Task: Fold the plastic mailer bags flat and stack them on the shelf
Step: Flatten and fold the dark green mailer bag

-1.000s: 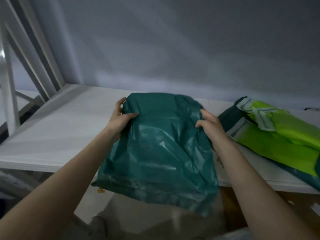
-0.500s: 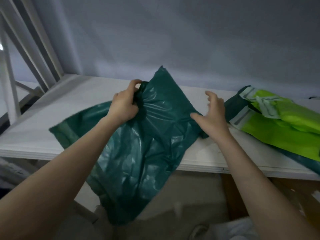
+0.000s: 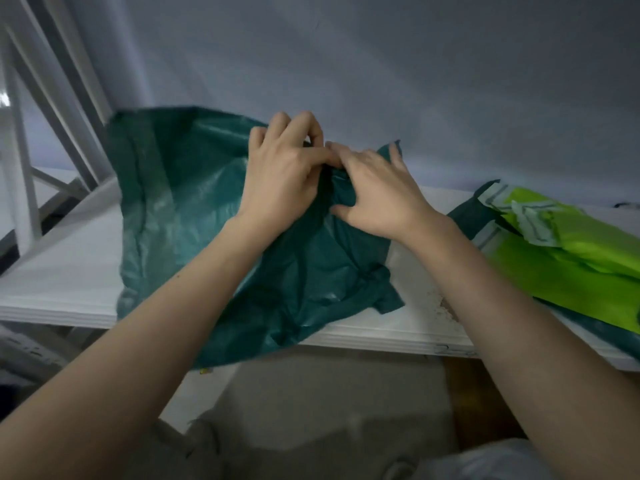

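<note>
Nearest to me, below the shelf edge, I saw only a dim grey mass (image 3: 311, 410), too dark to make out, and a brown wooden surface (image 3: 478, 386) showing under the shelf at the right. My two bare forearms ran up from the lower corners and crossed over the front lip of the white shelf (image 3: 59, 271).

The dark green mailer bag (image 3: 194, 202) lay crumpled across the middle of the shelf. Its near part hung over the front edge, a small corner flap lay just right of centre, and its left side stood lifted up in a blurred sheet against the wall. It was not yet flat.

My left hand (image 3: 280, 174) was on the bag's upper middle with its fingers curled tight, pinching a bunched fold of the green plastic. My right hand (image 3: 377, 195) touched it just to the right, its fingers bent and digging into the same gathered fold, the thumb tucked against the plastic below. The fingertips of the two hands met over the bunch.

To the right, apart from the green bag, sat a pile of bright lime-green mailers (image 3: 571, 265) with white and grey adhesive strips, lying on another dark green bag (image 3: 464, 216).

At the far left, white slanted frame bars (image 3: 24, 140) rose beside the shelf end. Behind everything stood a plain grey wall (image 3: 381, 64).
</note>
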The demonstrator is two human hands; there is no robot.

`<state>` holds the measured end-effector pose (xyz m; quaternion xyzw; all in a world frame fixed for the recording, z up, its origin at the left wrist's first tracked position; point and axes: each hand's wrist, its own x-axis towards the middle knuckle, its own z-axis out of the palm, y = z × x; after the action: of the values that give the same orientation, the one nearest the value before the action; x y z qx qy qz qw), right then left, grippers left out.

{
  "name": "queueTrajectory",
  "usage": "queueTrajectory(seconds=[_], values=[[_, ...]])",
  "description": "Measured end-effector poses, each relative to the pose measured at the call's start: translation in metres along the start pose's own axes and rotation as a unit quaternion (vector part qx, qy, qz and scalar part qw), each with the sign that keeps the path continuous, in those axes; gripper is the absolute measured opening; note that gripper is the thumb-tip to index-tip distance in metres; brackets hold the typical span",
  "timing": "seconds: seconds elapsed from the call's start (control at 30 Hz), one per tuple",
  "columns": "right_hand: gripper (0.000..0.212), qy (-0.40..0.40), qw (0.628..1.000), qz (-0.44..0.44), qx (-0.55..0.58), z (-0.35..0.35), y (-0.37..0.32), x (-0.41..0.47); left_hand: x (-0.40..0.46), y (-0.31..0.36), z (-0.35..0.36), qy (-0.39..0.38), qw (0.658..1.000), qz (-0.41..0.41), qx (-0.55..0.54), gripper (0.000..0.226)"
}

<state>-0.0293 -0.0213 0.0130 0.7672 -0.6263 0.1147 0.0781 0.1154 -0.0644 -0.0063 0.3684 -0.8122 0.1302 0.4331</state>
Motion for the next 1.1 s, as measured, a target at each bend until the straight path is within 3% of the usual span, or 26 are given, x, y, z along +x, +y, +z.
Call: queueTrajectory(seconds=[0.07,0.13,0.27,0.47,0.53,0.6,0.67,0.73,0.8,0.93,1.1], values=[[0.057,0.028,0.999,0.016,-0.017,-0.007,0.0,0.003,0.004,0.007,-0.006,0.013,0.999,-0.025,-0.019,0.029],[0.033,0.04,0.997,0.048,0.035,-0.01,0.002,0.002,0.007,0.015,-0.012,0.026,0.998,-0.058,-0.03,0.033],[0.033,0.084,0.953,0.15,0.249,0.004,0.01,-0.009,0.011,0.021,-0.018,0.042,0.993,-0.103,-0.024,0.036],[0.04,0.158,0.85,0.339,0.371,0.038,0.025,-0.032,-0.009,-0.001,0.001,0.014,0.974,-0.225,0.002,0.04],[0.034,0.149,0.811,0.381,0.417,0.053,0.032,-0.04,-0.024,-0.02,0.014,-0.066,0.945,-0.317,-0.04,0.05],[0.03,0.127,0.778,0.414,0.455,0.065,0.039,-0.044,-0.041,-0.042,0.026,-0.2,0.865,-0.439,-0.138,0.066],[0.037,0.111,0.746,0.448,0.481,0.072,0.044,-0.046,-0.057,-0.055,0.033,-0.31,0.778,-0.499,-0.223,0.076],[0.049,0.083,0.715,0.483,0.5,0.078,0.05,-0.045,-0.065,-0.06,0.034,-0.343,0.758,-0.502,-0.238,0.069],[0.052,0.066,0.688,0.497,0.524,0.085,0.056,-0.045,-0.067,-0.066,0.036,-0.324,0.774,-0.492,-0.232,0.053],[0.036,0.078,0.705,0.476,0.52,0.096,0.063,-0.046,-0.061,-0.074,0.04,-0.274,0.782,-0.501,-0.249,0.021],[0.02,0.126,0.746,0.449,0.476,0.103,0.068,-0.043,-0.061,-0.074,0.044,-0.193,0.766,-0.549,-0.272,0.034]])
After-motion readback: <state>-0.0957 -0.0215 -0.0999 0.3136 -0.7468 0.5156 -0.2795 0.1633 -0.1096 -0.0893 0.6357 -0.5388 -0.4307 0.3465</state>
